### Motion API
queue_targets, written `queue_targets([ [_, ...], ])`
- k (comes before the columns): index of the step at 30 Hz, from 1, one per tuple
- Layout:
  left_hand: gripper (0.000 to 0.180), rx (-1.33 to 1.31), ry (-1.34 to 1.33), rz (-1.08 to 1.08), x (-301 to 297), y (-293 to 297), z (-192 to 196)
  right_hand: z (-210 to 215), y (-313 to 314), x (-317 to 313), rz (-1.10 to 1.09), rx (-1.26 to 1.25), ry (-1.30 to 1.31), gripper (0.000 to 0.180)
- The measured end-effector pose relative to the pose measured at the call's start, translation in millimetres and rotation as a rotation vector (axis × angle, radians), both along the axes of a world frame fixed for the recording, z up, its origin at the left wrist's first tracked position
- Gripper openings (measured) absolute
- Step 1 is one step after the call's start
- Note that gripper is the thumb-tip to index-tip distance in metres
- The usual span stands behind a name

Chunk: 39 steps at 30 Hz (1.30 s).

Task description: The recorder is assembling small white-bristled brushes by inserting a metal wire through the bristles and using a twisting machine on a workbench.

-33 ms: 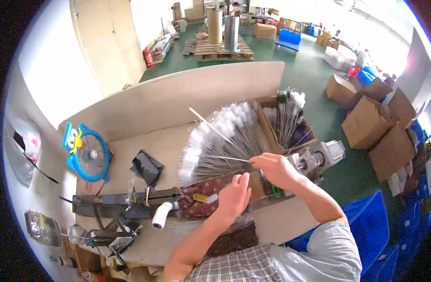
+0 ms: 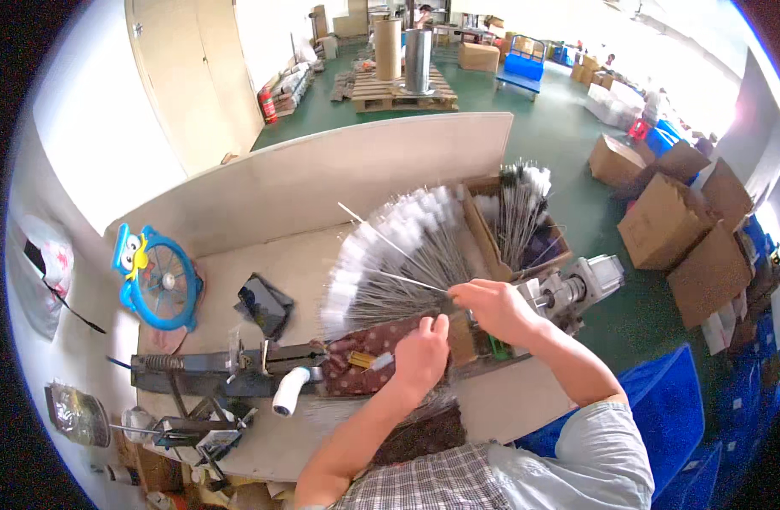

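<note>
My left hand (image 2: pixel 421 355) presses flat on the patterned cloth pad (image 2: pixel 364 357), fingers loose and gripping nothing, so the pad stays put on the bench (image 2: pixel 305 263). Just right of the pad, my right hand (image 2: pixel 492 308) pinches one thin wire brush (image 2: pixel 398 279) by its bare end, its white tip pointing away to the left. Beyond the pad the other brushes (image 2: pixel 398 255) lie fanned out, wire ends toward me for easy picking. Left of the pad sits a metal winding tool (image 2: pixel 228 365) with a white handle (image 2: pixel 286 393). Further right of the pad, a cardboard box (image 2: pixel 526 229) holds more brushes upright. Far left of it, a blue fan (image 2: pixel 160 280) stands.
</note>
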<state>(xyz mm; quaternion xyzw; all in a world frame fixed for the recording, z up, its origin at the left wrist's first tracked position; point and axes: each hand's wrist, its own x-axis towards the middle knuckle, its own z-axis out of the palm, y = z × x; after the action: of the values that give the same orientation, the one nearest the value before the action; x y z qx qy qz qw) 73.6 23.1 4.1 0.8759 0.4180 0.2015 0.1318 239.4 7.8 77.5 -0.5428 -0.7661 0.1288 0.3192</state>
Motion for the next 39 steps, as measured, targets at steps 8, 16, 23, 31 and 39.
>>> queue_targets([
  [8, 0.004, 0.521, 0.332, 0.083, -0.9, 54.3, -5.1, -31.7, 12.8, 16.0, 0.0, -0.155, -0.225, 0.014],
  [16, 0.025, 0.208, -0.021, 0.064, -65.0, -7.7, -2.5, -21.0, 38.3, -47.6, 0.391, 0.009, 0.048, 0.016],
  [23, 0.023, -0.535, -0.66, 0.485, -136.9, -63.8, -20.1, -45.0, 55.4, -128.1, 0.404, 0.033, 0.093, 0.009],
  [31, 0.06, -1.089, -1.62, 0.594, -163.6, -44.5, 1.9, -47.0, 55.6, -159.2, 0.311, 0.019, -0.037, 0.005],
  [39, 0.043, -0.564, -0.69, 0.634, -157.0, -24.3, -39.5, -41.7, 51.5, -152.6, 0.307, 0.085, -0.067, 0.008],
])
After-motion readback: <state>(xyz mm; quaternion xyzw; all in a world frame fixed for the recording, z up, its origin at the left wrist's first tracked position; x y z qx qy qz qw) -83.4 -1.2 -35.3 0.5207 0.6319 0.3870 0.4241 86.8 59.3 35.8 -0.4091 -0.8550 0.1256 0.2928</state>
